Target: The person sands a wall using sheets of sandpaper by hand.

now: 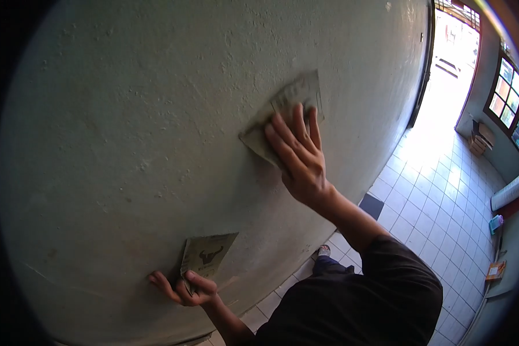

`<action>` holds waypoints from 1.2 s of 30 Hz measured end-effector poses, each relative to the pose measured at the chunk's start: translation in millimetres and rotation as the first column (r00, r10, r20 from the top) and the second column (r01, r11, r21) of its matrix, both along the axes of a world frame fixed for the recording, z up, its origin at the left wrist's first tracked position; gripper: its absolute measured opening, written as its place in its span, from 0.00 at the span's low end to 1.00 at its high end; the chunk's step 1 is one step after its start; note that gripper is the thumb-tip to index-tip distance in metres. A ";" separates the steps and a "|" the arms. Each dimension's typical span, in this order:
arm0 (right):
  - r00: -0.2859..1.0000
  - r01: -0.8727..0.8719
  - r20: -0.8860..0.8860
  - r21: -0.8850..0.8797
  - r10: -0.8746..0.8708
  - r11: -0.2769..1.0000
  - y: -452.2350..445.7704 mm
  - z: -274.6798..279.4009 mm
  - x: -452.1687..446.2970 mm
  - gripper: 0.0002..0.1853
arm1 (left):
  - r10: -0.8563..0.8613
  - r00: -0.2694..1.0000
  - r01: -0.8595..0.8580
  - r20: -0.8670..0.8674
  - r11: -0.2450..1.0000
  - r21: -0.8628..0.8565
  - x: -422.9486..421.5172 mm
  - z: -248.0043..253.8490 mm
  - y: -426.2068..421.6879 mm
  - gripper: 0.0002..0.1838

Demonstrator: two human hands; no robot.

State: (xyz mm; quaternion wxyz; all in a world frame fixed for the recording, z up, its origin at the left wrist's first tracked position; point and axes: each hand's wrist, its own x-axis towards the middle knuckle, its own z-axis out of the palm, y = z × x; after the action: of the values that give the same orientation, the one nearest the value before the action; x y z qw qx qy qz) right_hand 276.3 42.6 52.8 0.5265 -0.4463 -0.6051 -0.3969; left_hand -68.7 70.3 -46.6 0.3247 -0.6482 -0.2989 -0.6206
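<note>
A rough, greenish-grey wall [127, 127] with small bumps fills the left and middle of the view. My right hand [299, 153] presses a thin grey sheet [300, 89] flat against it, the fingers spread over the sheet. Dark printing shows on the sheet's upper part. Lower down, my left hand [185, 288] pinches a second sheet [210, 254] at its lower edge between thumb and fingers. That sheet bears a dark horned-animal print and stands out from the wall, while the fingertips of this hand are close to the wall.
White floor tiles [424, 210] run along the wall to a bright doorway [452, 57]. A dark flat piece [371, 206] lies by the wall's base. At right are a window [506, 92], a cardboard box [480, 138] and an orange packet [495, 271].
</note>
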 end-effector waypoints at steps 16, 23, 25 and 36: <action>0.993 0.114 -0.022 -0.111 -0.118 0.987 -10.6 -51.1 2.1 0.26 | -0.058 0.998 0.058 0.006 0.998 0.014 1.5 2.9 3.1 0.16; 1.000 0.028 -0.002 0.032 -0.028 0.999 12.1 29.6 9.1 0.25 | -0.111 0.993 0.113 0.050 0.993 -0.043 14.8 17.9 -14.3 0.13; 0.999 0.040 -0.007 -0.013 -0.040 0.999 9.9 -14.7 4.9 0.25 | -0.150 0.985 0.155 0.081 0.986 -0.057 25.0 16.2 -21.4 0.12; 0.991 -0.004 -0.132 0.068 0.013 0.998 7.5 41.7 33.1 0.26 | -0.447 0.889 0.421 -0.101 0.883 -0.206 75.1 26.3 -53.7 0.10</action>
State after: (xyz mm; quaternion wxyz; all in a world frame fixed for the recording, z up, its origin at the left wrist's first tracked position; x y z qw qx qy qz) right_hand 309.5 50.1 94.5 0.5819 -0.4512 -0.5568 -0.3845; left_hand 6.4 16.5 -20.3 0.1387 -0.7687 -0.1759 -0.5991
